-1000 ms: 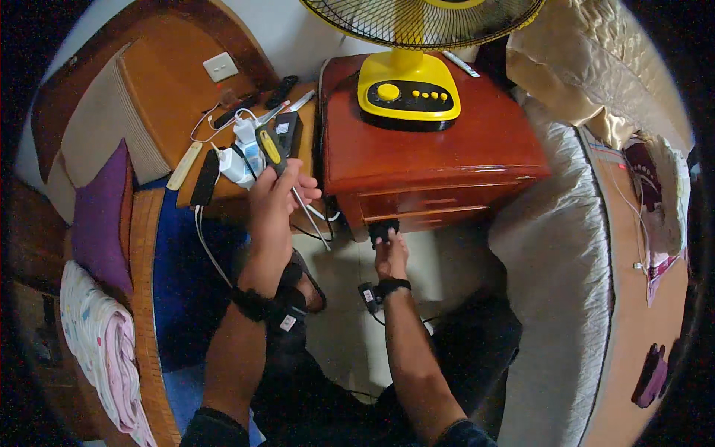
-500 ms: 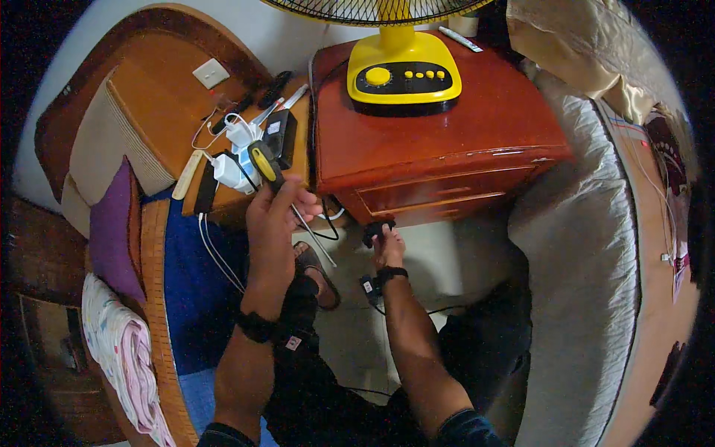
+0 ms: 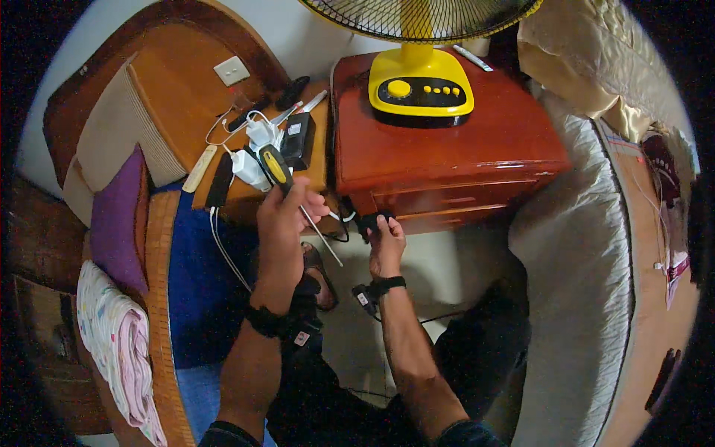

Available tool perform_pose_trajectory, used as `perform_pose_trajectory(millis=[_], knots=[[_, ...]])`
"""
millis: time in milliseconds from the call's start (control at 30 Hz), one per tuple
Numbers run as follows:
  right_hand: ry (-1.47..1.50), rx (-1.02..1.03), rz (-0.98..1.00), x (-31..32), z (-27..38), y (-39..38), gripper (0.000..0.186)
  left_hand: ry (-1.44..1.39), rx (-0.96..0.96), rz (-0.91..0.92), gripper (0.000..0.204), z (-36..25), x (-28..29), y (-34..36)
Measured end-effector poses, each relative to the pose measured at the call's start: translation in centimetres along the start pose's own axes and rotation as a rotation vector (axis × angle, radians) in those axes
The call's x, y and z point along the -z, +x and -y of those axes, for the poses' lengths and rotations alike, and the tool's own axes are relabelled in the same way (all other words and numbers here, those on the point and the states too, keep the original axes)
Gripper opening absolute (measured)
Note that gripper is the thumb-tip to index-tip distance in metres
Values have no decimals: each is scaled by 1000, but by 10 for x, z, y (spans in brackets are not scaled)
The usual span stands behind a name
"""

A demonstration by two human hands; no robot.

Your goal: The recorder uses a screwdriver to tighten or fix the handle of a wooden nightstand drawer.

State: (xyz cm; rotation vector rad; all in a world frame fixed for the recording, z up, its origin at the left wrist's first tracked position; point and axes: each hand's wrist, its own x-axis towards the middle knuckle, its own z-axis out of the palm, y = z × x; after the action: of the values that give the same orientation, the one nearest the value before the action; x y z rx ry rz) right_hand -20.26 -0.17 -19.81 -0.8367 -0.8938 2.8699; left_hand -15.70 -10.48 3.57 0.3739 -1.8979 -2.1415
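In my left hand (image 3: 279, 227) is a screwdriver (image 3: 276, 167) with a yellow and black handle. The handle points up and away, and the thin metal shaft slants down to the right, its tip in the air between my hands. My right hand (image 3: 387, 244) grips a small black object (image 3: 372, 223) just in front of the red cabinet's lower left corner; its exact kind is unclear. Both wrists wear black straps, and a small black device (image 3: 363, 296) sits by the right one.
A yellow fan (image 3: 421, 86) stands on the red cabinet (image 3: 454, 153). To its left, a wooden side table (image 3: 316, 167) bears white chargers (image 3: 249, 170), a black box (image 3: 299, 140) and cables. A cushioned seat (image 3: 573, 276) lies to the right; a purple cushion (image 3: 123, 220) is at left.
The whole view has shifted, so the furniture appears further right. My right hand, with the black object, has come leftward relative to the cabinet, nearer the screwdriver. Both grips stay the same.
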Motion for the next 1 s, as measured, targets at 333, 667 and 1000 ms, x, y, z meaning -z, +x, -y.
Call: perform_pose_trajectory(millis=[333,667,1000], knots=[[10,98,129,-62,39,-46,16,-80,-11,-4,30,3,0,2],[-549,178,247,-42,66,-8,20,-139,18,45,30,-2,-9,1],[-414,135,112,-16,92,20,21,-153,77,89,27,0,-32,-8]])
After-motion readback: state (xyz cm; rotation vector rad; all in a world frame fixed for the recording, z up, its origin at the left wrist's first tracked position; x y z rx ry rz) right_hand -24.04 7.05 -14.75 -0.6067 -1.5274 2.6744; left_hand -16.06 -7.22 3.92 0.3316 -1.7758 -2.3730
